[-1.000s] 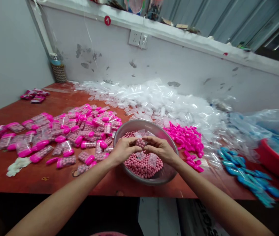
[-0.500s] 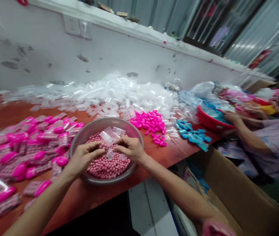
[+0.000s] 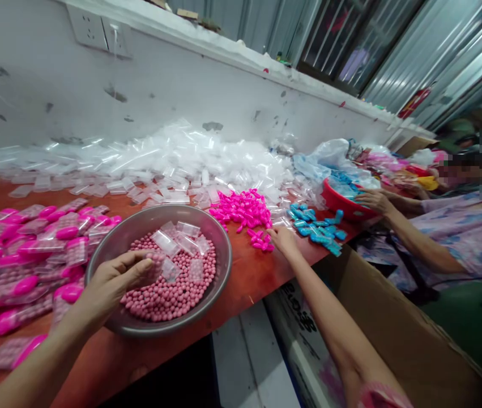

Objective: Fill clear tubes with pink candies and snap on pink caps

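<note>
My left hand (image 3: 115,280) is closed in a pinch over the left side of a grey metal bowl (image 3: 226,266). Between its thumb and fingers is a small clear plastic case (image 3: 154,267) with pink beads inside. Loose pink beads (image 3: 156,303) fill the bowl, and several clear cases (image 3: 166,243) lie on top of them. My right hand (image 3: 285,242) is right of the bowl, fingertips drawn together at the edge of a small group of bright pink caps (image 3: 260,240). A bigger heap of pink caps (image 3: 243,208) lies just behind.
Filled cases with pink caps (image 3: 24,249) cover the left of the red table (image 3: 241,277). Clear empty cases (image 3: 160,156) are heaped along the wall. Blue pieces (image 3: 315,226) lie at right. Beyond, a co-worker's hands (image 3: 374,201) are at a red basin (image 3: 336,204). A cardboard box (image 3: 393,317) stands below.
My right hand has left the bowl and moved right to the pink caps. The left hand stays over the bowl with the bead-filled case. The view has shifted slightly right.
</note>
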Motion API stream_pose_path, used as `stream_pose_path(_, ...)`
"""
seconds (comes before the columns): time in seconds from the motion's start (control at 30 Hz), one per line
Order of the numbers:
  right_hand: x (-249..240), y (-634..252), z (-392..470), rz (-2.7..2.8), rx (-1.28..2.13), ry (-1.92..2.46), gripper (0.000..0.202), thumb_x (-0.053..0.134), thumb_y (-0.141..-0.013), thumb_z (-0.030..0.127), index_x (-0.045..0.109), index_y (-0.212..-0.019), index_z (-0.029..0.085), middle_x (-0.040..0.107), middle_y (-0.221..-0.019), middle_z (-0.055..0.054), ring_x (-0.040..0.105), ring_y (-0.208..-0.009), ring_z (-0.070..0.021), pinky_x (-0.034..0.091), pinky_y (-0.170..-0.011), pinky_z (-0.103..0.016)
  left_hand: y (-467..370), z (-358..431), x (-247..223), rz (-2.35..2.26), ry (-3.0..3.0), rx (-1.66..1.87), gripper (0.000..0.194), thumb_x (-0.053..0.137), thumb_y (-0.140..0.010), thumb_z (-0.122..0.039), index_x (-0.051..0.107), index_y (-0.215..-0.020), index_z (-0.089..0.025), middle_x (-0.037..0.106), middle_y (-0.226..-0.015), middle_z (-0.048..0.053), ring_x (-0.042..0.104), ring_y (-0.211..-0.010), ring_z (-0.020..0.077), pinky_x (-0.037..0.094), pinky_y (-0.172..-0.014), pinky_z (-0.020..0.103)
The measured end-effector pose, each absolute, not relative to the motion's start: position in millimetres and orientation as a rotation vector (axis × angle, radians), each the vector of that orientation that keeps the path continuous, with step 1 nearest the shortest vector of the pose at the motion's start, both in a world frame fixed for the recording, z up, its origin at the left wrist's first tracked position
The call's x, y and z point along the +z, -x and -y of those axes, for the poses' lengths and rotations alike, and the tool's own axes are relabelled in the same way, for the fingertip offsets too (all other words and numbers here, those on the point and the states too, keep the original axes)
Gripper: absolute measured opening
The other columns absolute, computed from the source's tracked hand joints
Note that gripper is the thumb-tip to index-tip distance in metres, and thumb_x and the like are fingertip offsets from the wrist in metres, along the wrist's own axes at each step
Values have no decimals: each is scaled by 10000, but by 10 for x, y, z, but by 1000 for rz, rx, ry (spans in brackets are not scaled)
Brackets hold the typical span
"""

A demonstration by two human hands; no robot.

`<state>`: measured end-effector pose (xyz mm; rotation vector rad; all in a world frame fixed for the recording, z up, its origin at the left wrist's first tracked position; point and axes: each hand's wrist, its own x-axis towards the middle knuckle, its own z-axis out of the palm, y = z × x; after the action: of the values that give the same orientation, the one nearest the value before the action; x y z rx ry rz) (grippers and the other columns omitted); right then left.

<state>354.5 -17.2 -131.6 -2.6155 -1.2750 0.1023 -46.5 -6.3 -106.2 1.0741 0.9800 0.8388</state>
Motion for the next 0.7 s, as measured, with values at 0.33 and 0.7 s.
stream_pose_path(0.33,-1482,-3355,-225,1412,64,2629,255,494,-734,366,632,-762,153,638,-799,-105,584,-793,-231,400,-682,-326,470,57,-1072,-966,-1046,841,305,689,-604,-318,634,-878,-196,682,-839,20,635,-783,193,519,-752,287)
stream_pose_path(0.7,-1627,-2699,209,2041,-328,2196,224,431,-819,193,492,-1034,188,565,-931,-97,535,-847,-204,421,-664,-298,478,98,-1005,-938,-1094,855,325,691,-591,-326,647,-867,-160,675,-832,58,631,-769,209,509,-760,350)
